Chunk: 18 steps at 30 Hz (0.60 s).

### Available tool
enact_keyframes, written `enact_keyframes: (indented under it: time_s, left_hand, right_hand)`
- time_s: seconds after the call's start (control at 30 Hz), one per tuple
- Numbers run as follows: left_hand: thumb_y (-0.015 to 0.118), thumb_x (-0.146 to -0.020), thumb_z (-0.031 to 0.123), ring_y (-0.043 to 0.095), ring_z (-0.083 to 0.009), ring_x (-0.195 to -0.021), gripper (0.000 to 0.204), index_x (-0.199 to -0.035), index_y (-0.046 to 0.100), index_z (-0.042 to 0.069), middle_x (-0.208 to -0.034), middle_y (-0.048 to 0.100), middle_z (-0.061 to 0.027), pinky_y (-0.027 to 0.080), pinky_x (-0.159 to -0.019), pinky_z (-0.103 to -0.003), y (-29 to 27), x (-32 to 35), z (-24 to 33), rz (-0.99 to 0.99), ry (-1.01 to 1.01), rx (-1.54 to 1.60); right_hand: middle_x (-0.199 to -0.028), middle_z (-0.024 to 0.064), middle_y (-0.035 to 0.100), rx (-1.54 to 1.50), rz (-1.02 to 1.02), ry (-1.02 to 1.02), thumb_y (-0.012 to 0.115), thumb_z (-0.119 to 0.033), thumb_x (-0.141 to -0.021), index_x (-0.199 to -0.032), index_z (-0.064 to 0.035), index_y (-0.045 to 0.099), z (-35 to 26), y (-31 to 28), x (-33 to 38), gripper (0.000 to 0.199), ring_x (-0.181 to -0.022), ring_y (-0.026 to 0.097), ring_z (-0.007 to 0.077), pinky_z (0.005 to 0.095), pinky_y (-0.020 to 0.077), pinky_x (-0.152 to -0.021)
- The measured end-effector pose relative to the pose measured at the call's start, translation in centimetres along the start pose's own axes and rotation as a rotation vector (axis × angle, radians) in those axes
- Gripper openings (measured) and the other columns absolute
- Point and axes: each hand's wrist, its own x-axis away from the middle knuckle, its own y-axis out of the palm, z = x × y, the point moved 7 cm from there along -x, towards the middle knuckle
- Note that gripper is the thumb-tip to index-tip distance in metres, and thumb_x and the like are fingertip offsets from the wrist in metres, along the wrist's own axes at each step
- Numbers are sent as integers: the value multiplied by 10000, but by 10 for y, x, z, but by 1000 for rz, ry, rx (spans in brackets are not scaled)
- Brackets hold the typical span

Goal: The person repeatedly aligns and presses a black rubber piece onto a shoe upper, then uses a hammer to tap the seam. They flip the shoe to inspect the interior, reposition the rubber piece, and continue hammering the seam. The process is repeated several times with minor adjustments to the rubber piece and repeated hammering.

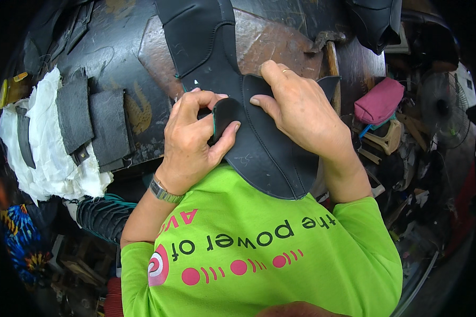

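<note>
our left hand [195,134] pinches a folded edge of the black neoprene piece [264,153], thumb under, fingers curled over it. our right hand [296,108] presses flat on the same piece, fingers spread. the piece lies on the dark bench [116,47], its lower end hanging over our green shirt [259,248]. white cloth [47,158] sits left.

Head view, steeply downward, seemingly close.

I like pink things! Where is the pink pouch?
In the head view, the pink pouch lies at the right, beyond the right hand, beside the dark worktable.
</note>
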Motion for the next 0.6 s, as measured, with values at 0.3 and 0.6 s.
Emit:
enact_keyframes:
  time_s: [0.3,0.6]
  left_hand:
    - [838,-727,92,628,-291,-962,238,-911,722,-6,-1055,628,-114,507,-841,-414,1,0,-1,10,-16,16]
    - [827,-749,109,614,-301,-956,232,-938,734,12,-1060,615,-117,505,-834,-403,1,0,0,3,-38,-10]
  right_hand:
    - [-911,222,636,70,-81,-121,641,-152,-946,-1029,-12,488,-1,0,-11,224,-867,629,449,512,489,-707]
    - [-738,205,646,186,-98,-196,619,-205,-968,-998,-28,566,-2,-2,-23,187,-780,657,417,505,504,-658]
